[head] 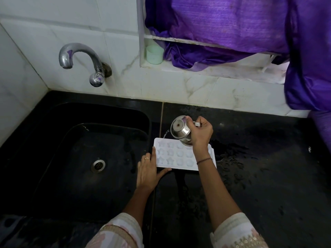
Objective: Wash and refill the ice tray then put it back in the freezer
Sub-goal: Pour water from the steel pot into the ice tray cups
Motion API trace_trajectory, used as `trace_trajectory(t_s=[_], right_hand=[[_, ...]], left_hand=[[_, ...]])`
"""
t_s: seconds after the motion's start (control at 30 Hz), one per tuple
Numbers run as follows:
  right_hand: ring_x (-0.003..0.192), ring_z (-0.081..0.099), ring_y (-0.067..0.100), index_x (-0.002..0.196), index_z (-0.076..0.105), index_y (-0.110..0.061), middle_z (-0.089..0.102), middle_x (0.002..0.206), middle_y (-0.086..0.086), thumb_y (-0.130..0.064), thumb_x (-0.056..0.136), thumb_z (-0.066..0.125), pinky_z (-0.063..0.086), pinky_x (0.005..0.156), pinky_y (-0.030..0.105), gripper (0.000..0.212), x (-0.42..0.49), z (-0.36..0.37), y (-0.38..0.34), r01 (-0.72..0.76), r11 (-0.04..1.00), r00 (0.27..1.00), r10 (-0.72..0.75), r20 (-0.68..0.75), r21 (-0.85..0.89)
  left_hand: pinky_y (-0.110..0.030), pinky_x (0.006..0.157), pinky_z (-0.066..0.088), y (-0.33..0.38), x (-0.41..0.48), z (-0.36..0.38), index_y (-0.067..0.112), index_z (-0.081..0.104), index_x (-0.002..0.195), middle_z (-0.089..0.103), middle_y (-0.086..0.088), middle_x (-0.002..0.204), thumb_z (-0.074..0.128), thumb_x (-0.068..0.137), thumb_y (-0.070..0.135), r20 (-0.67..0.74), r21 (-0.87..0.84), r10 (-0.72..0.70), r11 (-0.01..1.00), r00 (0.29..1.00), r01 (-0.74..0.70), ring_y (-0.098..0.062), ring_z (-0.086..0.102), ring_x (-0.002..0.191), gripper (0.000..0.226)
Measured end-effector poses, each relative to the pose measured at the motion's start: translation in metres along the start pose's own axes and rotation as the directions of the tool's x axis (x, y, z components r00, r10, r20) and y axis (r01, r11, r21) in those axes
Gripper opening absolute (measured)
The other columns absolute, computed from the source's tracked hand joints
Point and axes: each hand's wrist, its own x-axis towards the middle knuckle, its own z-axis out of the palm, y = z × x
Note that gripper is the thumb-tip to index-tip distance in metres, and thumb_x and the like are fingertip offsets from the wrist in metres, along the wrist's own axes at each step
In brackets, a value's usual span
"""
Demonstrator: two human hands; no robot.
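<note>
tray: white ice tray (172, 155) lies flat on black counter (268, 167), just right of the sink's rim. cells in rows, star shapes at left, rounder ones at right. can't tell how full they are.
pot: small steel pot (180, 130) w/ lid and knob, tipped over the tray's far edge, spout toward the left.
water: thin stream (165, 134) falls from the spout toward the tray's far-left corner.
r hand: right hand (200, 133) has fingers curled round the pot's handle, gripping it above the tray's far-right part. dark thread bracelet (204, 160) on the wrist.
l hand: left hand (148, 169) is flat, fingers straight along the tray's left edge, thumb spread along the near edge, touching it. ring (147, 158) on one finger.
sink: black sink (53, 140) left of the tray, steel drain (98, 165) in its floor. wet sheen on the basin.
tap: curved steel tap (78, 59) on the tiled wall behind the sink, mouth pointing down.
counter: wet patches and drops right of the tray and in front of it.
cup: pale green cup (154, 54) upright on the white ledge behind, beside the cloth. inside not visible.
cloth: purple cloth (232, 24) drapes over the ledge and hangs down the right side.
sleeves: pale patterned sleeves (238, 233) at bottom edge.
</note>
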Motion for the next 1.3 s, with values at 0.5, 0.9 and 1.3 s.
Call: trace_trajectory(t_s=[0.5,0.9,1.3], right_hand=[[0.053,0.028,0.01,0.053,0.029,-0.018,0.031,0.052,-0.001,-0.013,0.077,0.074,0.031,0.054,0.027,0.051,0.001,-0.026,0.011,-0.071,0.997,0.993,0.075,-0.093,0.043],[0.052,0.026,0.008,0.054,0.033,-0.012,0.03,0.051,-0.001,-0.013,0.078,0.074,0.026,0.047,0.016,0.047,-0.005,-0.03,0.015,0.025,0.994,0.997,-0.032,-0.075,-0.102],[0.052,0.022,0.01,0.051,0.028,-0.017,0.027,0.049,0.0,-0.014,0.077,0.075,0.022,0.045,0.016,0.053,-0.006,-0.029,0.019,0.091,0.983,0.993,-0.102,-0.063,-0.157]], left_hand=[[-0.037,0.088,0.039,0.0,0.0,-0.001,0.013,0.019,0.149,0.049,-0.007,0.115,0.011,0.066,0.091,-0.024,-0.028,0.011,1.0,1.0,-0.011,-0.022,0.046,0.106,0.114],[-0.036,0.088,0.039,-0.001,0.0,0.002,0.013,0.019,0.149,0.049,-0.006,0.114,0.024,0.07,0.086,-0.035,-0.032,0.013,0.999,0.999,-0.014,-0.021,0.046,0.104,0.108],[-0.035,0.088,0.039,-0.001,-0.001,0.002,0.012,0.02,0.148,0.048,-0.005,0.114,0.03,0.071,0.084,-0.038,-0.029,0.005,1.0,0.999,-0.006,-0.021,0.045,0.104,0.106]])
